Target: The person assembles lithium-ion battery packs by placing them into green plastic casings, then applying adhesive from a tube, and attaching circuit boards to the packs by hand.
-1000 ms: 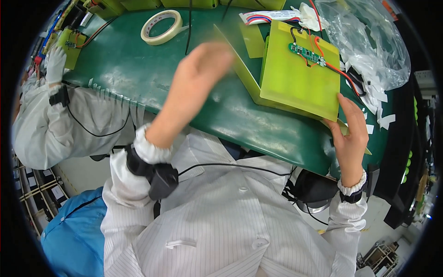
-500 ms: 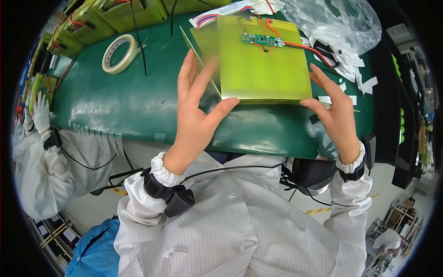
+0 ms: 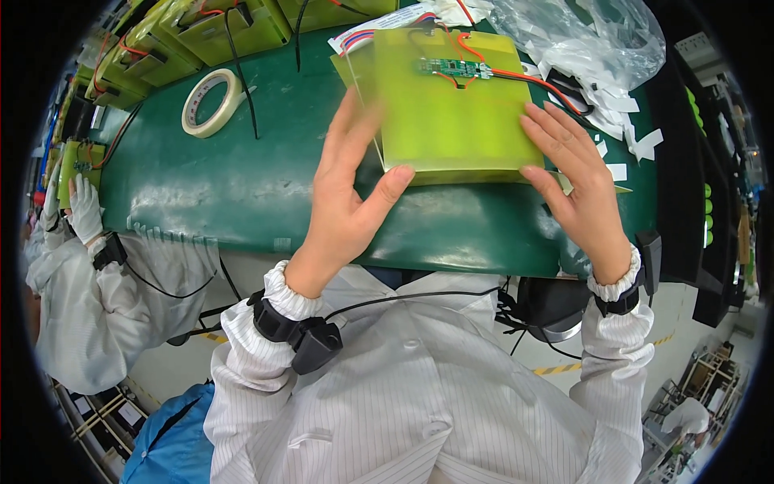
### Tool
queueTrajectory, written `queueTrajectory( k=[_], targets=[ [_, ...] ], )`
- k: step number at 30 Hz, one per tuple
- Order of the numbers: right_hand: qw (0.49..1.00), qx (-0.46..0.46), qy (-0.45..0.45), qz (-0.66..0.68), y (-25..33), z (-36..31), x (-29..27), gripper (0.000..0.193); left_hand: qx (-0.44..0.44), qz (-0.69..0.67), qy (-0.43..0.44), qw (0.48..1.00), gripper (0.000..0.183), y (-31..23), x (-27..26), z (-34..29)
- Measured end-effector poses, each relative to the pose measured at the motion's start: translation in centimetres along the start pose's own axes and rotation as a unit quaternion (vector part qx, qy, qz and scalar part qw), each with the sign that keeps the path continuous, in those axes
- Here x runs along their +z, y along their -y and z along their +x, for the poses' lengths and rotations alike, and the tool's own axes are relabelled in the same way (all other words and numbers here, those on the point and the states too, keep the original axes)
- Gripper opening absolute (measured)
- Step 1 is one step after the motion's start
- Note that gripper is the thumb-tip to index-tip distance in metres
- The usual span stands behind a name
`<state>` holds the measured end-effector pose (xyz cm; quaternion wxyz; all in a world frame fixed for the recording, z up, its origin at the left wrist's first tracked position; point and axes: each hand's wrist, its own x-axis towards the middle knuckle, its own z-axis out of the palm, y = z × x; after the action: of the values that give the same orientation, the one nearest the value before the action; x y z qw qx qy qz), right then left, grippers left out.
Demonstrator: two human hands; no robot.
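A block-shaped battery pack (image 3: 451, 121), faced with yellow-green board, sits on the bench before me. On its top lies a small green circuit board (image 3: 455, 68) with red and black wires. My left hand (image 3: 343, 181) presses a thin translucent sheet (image 3: 364, 73) to the pack's left side; its fingers are partly blurred behind the sheet, and the thumb rests at the near left corner. At the right side, my right hand (image 3: 576, 177) steadies the pack, fingers over the top edge and thumb at the near right corner.
A roll of masking tape (image 3: 211, 103) lies left on the green bench mat (image 3: 201, 185). More battery packs (image 3: 214, 36) line the back left. Clear plastic wrap (image 3: 588, 40) and white paper scraps (image 3: 645, 145) lie right. A co-worker's gloved hand (image 3: 85, 210) touches another pack at far left.
The left sheet has swung in from its leaning position to closer against the pack. My right fingers have moved from the side onto the top right edge.
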<state>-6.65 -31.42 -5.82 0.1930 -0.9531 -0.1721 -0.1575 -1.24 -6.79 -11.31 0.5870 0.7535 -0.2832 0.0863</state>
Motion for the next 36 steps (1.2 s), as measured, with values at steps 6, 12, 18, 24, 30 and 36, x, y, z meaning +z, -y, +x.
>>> queueTrajectory(
  k=[6,12,18,24,30,36],
  targets=[
    [0.999,-0.015,0.019,-0.034,0.1,0.3,-0.4,0.042,-0.010,-0.021,0.024,0.999,0.050,-0.1,-0.2,0.1],
    [0.999,-0.015,0.026,-0.045,0.3,0.4,-0.5,0.042,-0.003,-0.014,0.031,0.999,0.050,0.1,-0.6,0.1],
    [0.998,0.018,0.044,-0.031,0.6,0.5,-1.0,0.041,-0.002,-0.025,0.035,0.999,0.061,0.6,-0.3,0.1],
    [0.997,0.046,0.066,0.001,0.8,1.0,-0.7,0.046,-0.029,-0.038,0.040,0.998,0.079,0.8,-0.6,-0.2],
    [0.992,0.076,0.097,-0.001,1.4,1.1,-1.1,0.050,-0.039,0.009,0.006,0.999,0.080,0.2,-2.6,-1.5],
    [0.988,0.114,0.105,-0.010,1.4,1.1,-1.0,0.051,-0.035,0.161,-0.002,0.986,0.056,-0.6,-4.1,-1.8]
  ],
)
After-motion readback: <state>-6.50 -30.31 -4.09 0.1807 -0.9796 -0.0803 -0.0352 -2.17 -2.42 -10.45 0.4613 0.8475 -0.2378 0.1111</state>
